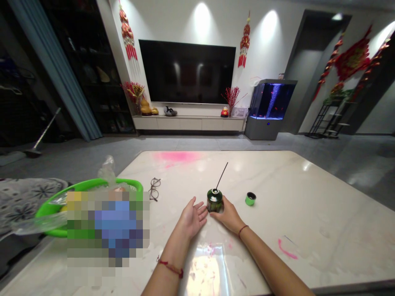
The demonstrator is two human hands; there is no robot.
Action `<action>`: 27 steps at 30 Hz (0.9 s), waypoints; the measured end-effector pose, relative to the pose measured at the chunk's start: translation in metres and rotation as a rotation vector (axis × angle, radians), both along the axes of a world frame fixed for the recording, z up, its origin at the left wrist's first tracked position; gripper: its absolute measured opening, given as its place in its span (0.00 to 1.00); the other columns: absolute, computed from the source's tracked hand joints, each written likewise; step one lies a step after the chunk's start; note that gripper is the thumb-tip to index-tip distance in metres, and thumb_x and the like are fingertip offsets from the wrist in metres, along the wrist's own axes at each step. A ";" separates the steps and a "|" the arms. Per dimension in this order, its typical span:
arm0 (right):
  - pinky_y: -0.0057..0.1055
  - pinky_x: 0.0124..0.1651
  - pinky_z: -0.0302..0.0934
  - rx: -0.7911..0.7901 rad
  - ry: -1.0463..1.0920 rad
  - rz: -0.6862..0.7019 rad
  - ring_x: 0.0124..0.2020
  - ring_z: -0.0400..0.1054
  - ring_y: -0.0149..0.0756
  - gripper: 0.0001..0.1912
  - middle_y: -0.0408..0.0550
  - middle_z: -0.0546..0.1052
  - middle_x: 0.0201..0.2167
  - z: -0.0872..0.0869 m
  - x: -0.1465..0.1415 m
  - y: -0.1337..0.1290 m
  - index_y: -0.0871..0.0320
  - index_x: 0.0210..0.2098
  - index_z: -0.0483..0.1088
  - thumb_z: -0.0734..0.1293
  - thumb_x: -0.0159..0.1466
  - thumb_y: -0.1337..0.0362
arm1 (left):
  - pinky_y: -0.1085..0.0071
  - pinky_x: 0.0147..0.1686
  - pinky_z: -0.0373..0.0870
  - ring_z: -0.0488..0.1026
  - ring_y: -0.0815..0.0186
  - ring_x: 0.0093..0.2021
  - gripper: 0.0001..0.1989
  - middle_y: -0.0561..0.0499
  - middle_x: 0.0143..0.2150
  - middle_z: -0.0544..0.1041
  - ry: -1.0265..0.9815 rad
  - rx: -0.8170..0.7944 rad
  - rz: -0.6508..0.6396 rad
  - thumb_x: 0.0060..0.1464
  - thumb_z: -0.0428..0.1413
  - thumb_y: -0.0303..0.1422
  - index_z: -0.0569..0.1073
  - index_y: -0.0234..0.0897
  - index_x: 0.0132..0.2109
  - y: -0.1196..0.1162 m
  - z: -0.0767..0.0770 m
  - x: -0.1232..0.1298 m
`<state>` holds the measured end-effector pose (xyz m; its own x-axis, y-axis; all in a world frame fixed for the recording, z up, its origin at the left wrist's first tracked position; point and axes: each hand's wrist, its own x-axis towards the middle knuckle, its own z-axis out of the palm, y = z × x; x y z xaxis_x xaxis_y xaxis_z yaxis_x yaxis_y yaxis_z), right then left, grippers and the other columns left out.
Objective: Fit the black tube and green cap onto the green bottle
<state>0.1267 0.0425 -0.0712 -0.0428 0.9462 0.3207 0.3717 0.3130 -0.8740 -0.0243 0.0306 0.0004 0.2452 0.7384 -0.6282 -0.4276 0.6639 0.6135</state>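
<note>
Though upright, bottle partly behind right hand

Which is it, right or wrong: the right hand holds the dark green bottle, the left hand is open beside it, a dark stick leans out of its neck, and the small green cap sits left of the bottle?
Wrong on the cap: the head view shows the small green cap to the right of the dark green bottle. The rest stands.
</note>
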 end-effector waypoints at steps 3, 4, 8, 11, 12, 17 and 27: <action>0.35 0.44 0.61 0.016 -0.014 -0.025 0.41 0.68 0.40 0.26 0.48 0.73 0.40 -0.004 -0.001 0.009 0.58 0.43 0.63 0.70 0.45 0.63 | 0.64 0.59 0.45 0.54 0.62 0.61 0.27 0.43 0.63 0.55 -0.040 -0.026 0.016 0.56 0.40 0.45 0.56 0.34 0.58 -0.001 0.002 -0.002; 0.36 0.44 0.61 0.018 -0.024 -0.039 0.40 0.68 0.40 0.26 0.48 0.74 0.39 -0.005 -0.002 0.014 0.58 0.43 0.63 0.71 0.45 0.62 | 0.64 0.60 0.43 0.52 0.62 0.62 0.28 0.43 0.63 0.54 -0.057 -0.041 0.024 0.56 0.39 0.45 0.54 0.34 0.59 -0.001 0.003 -0.002; 0.35 0.41 0.62 -0.010 -0.074 -0.107 0.38 0.68 0.40 0.26 0.47 0.74 0.36 -0.009 -0.006 0.042 0.58 0.40 0.64 0.72 0.42 0.59 | 0.62 0.60 0.38 0.47 0.62 0.64 0.32 0.42 0.65 0.49 -0.140 -0.100 0.084 0.55 0.38 0.46 0.46 0.35 0.63 -0.002 0.003 -0.007; 0.34 0.41 0.62 -0.018 -0.095 -0.155 0.37 0.69 0.38 0.25 0.47 0.74 0.36 -0.010 -0.010 0.066 0.57 0.39 0.64 0.71 0.43 0.58 | 0.62 0.60 0.39 0.48 0.61 0.63 0.33 0.40 0.64 0.50 -0.177 -0.129 0.140 0.55 0.38 0.46 0.42 0.35 0.64 0.000 0.003 -0.011; 0.34 0.41 0.62 -0.016 -0.101 -0.166 0.37 0.69 0.38 0.25 0.47 0.74 0.37 -0.011 -0.011 0.073 0.57 0.39 0.64 0.71 0.43 0.58 | 0.62 0.60 0.39 0.49 0.61 0.63 0.33 0.40 0.64 0.51 -0.176 -0.136 0.161 0.55 0.38 0.46 0.42 0.35 0.64 0.000 0.003 -0.012; 0.32 0.41 0.62 -0.015 -0.120 -0.204 0.38 0.69 0.38 0.26 0.47 0.74 0.36 -0.012 -0.015 0.101 0.57 0.39 0.64 0.71 0.42 0.58 | 0.63 0.60 0.39 0.48 0.63 0.63 0.30 0.41 0.64 0.51 -0.132 -0.131 0.262 0.56 0.38 0.44 0.46 0.38 0.63 0.004 0.008 -0.016; 0.32 0.39 0.62 -0.004 -0.132 -0.231 0.37 0.69 0.38 0.27 0.48 0.75 0.35 -0.020 -0.019 0.140 0.57 0.40 0.64 0.72 0.41 0.56 | 0.63 0.60 0.41 0.50 0.65 0.63 0.27 0.42 0.64 0.53 -0.089 -0.124 0.338 0.56 0.37 0.42 0.51 0.39 0.61 0.012 0.007 -0.017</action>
<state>0.1079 0.1822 -0.0909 0.1333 0.9371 0.3227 0.5438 0.2030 -0.8143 -0.0412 0.0428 0.0078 0.0581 0.7070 -0.7049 -0.6835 0.5428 0.4880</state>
